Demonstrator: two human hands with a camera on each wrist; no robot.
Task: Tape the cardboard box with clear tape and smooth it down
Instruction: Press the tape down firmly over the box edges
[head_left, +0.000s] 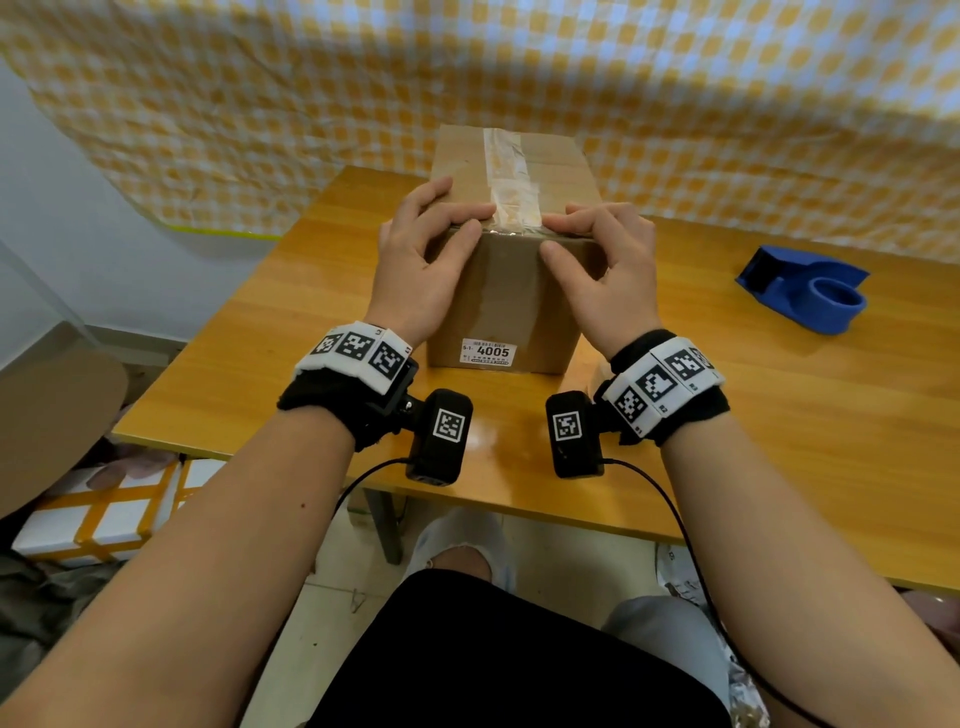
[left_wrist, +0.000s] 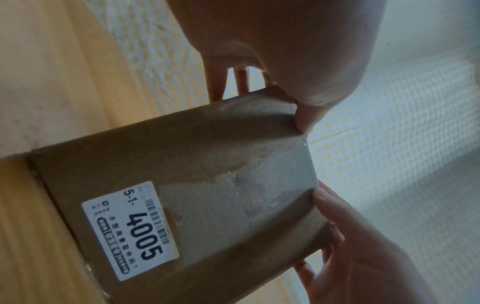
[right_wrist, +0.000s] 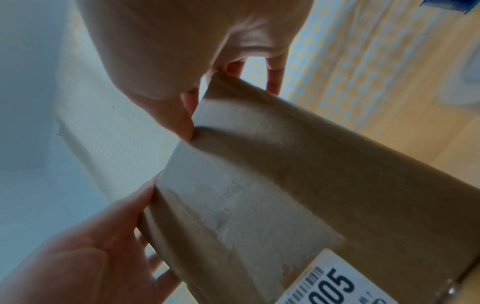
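Note:
A brown cardboard box (head_left: 511, 306) with a white "4005" label (head_left: 488, 353) stands upright mid-table. A strip of clear tape (head_left: 506, 171) runs along its top and folds over the near edge onto the front face (left_wrist: 272, 174). My left hand (head_left: 467, 221) lies on the near top edge left of the tape, its fingers flat on top and its thumb (left_wrist: 306, 115) pressing the front face. My right hand (head_left: 558, 236) mirrors it on the other side of the tape, with bent fingers on the edge and its thumb (right_wrist: 182, 127) pressing the front. Neither hand holds anything.
A blue tape dispenser (head_left: 805, 291) sits on the wooden table (head_left: 779, 415) to the right of the box. A yellow checked cloth (head_left: 311, 104) hangs behind the table. White boxes with yellow tape (head_left: 104, 514) lie on the floor at the left.

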